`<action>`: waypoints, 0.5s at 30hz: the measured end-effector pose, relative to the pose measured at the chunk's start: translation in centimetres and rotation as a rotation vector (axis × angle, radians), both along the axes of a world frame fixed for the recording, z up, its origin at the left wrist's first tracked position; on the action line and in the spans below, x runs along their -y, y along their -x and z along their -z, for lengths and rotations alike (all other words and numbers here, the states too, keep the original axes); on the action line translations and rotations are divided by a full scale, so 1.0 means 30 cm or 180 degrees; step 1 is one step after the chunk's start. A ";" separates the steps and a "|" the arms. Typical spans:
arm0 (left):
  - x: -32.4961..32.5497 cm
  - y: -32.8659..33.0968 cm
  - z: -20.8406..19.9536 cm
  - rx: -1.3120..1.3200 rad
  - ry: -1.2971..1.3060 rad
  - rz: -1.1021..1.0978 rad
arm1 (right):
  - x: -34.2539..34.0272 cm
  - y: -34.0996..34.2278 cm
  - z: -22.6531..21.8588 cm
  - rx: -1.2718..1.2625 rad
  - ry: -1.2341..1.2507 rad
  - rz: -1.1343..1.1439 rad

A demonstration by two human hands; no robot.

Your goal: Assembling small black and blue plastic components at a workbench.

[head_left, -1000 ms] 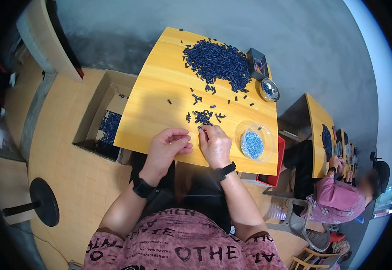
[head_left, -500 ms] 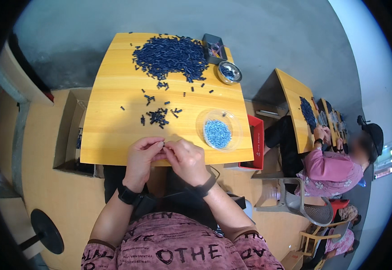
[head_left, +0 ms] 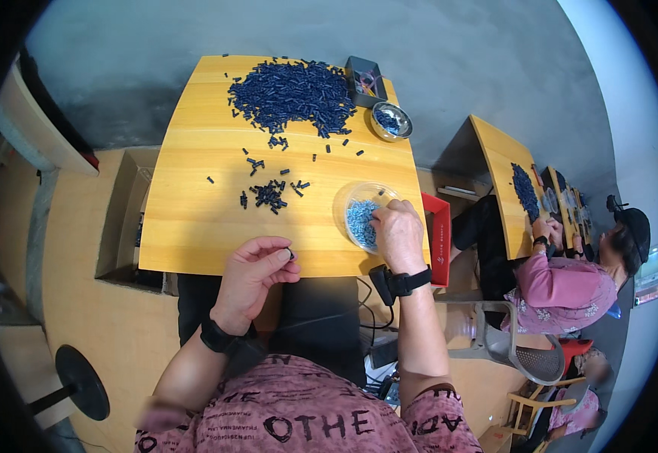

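Between thumb and forefinger, my left hand pinches a small black tubular part just over the table's front edge. My right hand reaches into a round clear tub at the right, its fingertips closed among many small light-blue pieces; what they hold, if anything, is hidden. A small cluster of black parts lies on the table in front of my left hand. Farther back spreads a large heap of the same dark parts.
The yellow wooden table carries a grey box and a metal bowl at its far right corner. A red box stands beside its right edge. To the right, a person in pink works at another table.
My hands have come apart. The right one has moved right into the tub of light-blue pieces, while the left still holds the black part near the table edge.
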State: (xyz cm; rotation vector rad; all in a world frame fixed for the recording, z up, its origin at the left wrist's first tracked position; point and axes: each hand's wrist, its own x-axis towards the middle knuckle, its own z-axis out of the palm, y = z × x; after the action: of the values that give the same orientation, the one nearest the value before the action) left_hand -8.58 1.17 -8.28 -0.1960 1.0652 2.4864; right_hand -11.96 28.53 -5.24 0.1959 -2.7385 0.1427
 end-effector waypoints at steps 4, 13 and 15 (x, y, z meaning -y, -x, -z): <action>0.020 -0.010 -0.015 0.0080 -0.0127 0.0024 | 0.000 -0.005 0.010 0.0140 0.0160 0.0097; 0.024 -0.027 -0.003 0.0165 -0.0537 0.0029 | 0.006 -0.036 -0.016 0.0007 0.0221 0.0173; 0.029 -0.028 -0.007 0.0154 -0.0588 -0.0004 | 0.007 -0.037 -0.019 -0.0126 0.0295 0.0101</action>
State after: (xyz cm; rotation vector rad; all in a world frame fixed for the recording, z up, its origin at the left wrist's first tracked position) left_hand -7.75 0.31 -8.09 -0.1998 0.8105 2.5497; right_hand -10.86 28.31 -4.67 0.1283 -2.6870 0.2537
